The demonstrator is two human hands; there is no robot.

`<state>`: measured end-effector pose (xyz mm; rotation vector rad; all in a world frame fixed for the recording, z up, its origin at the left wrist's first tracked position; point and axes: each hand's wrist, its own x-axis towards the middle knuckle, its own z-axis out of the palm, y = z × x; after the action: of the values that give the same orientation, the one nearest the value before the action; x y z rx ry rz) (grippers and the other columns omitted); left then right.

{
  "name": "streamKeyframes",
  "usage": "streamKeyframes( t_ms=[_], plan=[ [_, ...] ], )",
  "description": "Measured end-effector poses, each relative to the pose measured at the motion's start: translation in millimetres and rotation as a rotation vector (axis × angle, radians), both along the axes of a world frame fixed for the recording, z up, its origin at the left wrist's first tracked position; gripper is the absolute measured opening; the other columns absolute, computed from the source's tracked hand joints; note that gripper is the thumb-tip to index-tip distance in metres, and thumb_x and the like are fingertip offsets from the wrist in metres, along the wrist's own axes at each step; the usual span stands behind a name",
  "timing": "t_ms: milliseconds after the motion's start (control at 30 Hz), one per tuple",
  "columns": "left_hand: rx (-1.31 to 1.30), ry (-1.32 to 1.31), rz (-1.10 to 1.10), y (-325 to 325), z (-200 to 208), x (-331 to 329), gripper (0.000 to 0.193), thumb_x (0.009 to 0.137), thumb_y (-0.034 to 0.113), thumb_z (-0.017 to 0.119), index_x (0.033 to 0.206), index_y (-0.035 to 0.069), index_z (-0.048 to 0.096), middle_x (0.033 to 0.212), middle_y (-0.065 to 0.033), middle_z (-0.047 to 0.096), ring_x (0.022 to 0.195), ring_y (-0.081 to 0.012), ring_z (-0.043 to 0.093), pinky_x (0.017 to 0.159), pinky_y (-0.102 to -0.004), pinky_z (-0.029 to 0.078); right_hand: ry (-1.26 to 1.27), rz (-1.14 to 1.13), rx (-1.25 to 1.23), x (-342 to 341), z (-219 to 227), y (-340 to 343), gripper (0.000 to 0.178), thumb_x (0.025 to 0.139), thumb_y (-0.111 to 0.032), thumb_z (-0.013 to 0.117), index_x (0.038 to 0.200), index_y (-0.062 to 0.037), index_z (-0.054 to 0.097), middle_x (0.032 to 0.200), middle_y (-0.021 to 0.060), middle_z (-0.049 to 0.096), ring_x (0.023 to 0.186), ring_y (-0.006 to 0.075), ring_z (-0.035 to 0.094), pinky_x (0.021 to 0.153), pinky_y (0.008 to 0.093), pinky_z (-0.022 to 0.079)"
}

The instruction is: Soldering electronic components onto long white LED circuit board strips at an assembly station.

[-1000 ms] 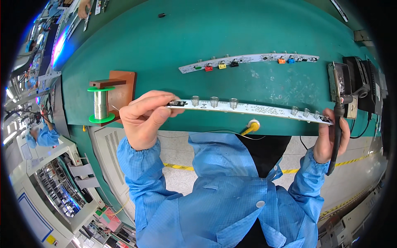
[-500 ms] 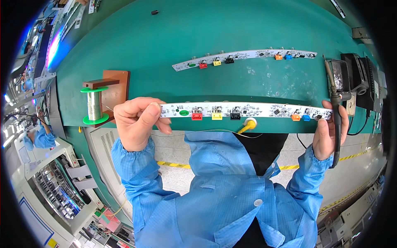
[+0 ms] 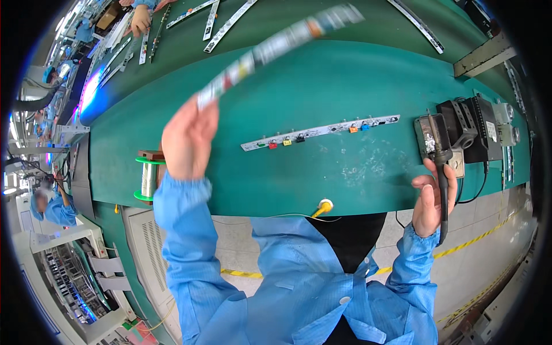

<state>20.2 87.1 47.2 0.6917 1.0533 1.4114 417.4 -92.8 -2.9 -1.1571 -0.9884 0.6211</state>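
Observation:
My left hand (image 3: 191, 138) pinches one end of a long white circuit board strip (image 3: 267, 50), which is raised and slants away to the upper right, smeared by motion. At the right, my right hand (image 3: 426, 201) has a black-handled soldering iron (image 3: 443, 187) resting against its fingers, tip pointing away from me over a small metal tray (image 3: 428, 137). The fingers are partly curled, the thumb apart from them. Between my hands a second circuit board strip (image 3: 330, 132) with red, yellow, black, orange and blue connectors lies on the green mat (image 3: 270, 184).
A solder wire spool (image 3: 148, 179) with green rims stands left, partly behind my left forearm. Black soldering equipment (image 3: 483, 129) sits at the right. More board strips (image 3: 230, 26) lie across the far bench, where another person's hand (image 3: 140, 20) rests. A yellow plug (image 3: 324, 207) is at the front edge.
My right hand has let go of the board and keeps the soldering iron. The left hand has swung the board up and away from me. The view has shifted, showing more of the far bench.

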Motion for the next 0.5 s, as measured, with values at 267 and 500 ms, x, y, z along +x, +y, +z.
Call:
streamKeyframes(
  t_ms=[267, 500],
  plan=[
    [0.218, 0.939, -0.236, 3, -3, 37, 0.026, 0.091, 0.010, 0.068, 0.115, -0.002, 0.066, 0.114, -0.0138, 0.068, 0.103, -0.0262, 0.067, 0.085, -0.0389, 0.054, -0.005, 0.010, -0.024, -10, -6, -12, 0.060, 0.088, -0.012, 0.075, 0.140, -0.0036, 0.048, 0.126, 0.0264, 0.064, 0.087, 0.0183, 0.069, 0.078, 0.0297, 0.055],
    [0.529, 1.338, -0.437, -42, -27, 31, 0.019, 0.079, -0.003, 0.071, 0.097, 0.001, 0.069, 0.095, -0.0136, 0.064, 0.086, -0.0309, 0.064, 0.076, -0.0343, 0.053, -0.013, 0.028, -0.032, -13, -9, -9, 0.058, 0.088, -0.010, 0.074, 0.139, -0.0031, 0.048, 0.125, 0.0270, 0.064, 0.089, 0.0189, 0.069, 0.073, 0.0281, 0.053]
  ],
)
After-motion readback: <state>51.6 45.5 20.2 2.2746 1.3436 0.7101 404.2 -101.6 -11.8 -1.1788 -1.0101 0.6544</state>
